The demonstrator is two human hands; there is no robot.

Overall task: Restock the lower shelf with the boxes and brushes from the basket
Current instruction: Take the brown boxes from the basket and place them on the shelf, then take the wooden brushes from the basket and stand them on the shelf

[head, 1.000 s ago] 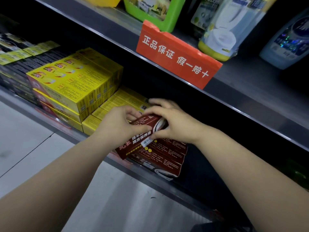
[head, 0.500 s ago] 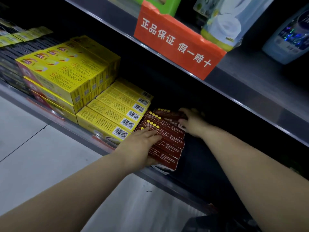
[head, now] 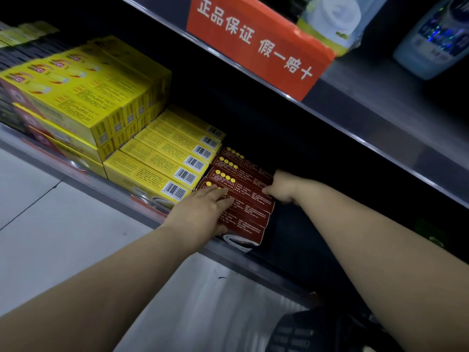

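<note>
Several dark red-brown boxes [head: 247,196] lie in a row on the lower shelf [head: 106,191], right beside a row of yellow boxes [head: 162,161]. My left hand [head: 203,212] lies flat with straight fingers on the left ends of the front brown boxes. At the right ends of the same boxes is my right hand [head: 281,186], its thumb touching a box top. Its fingers are hidden behind the hand. The dark basket [head: 304,331] shows at the bottom edge, its contents too dark to make out. No brushes are in view.
A taller stack of yellow boxes [head: 76,97] fills the shelf's left part. Dark bare shelf [head: 317,237] lies right of the brown boxes. The upper shelf [head: 380,153] hangs close above, with an orange sign [head: 258,44] and bottles on it. Pale floor lies below.
A second ago both hands held a brown box above the row. It now lies in the row, with my left hand flat on the boxes and my right hand at their right ends.
</note>
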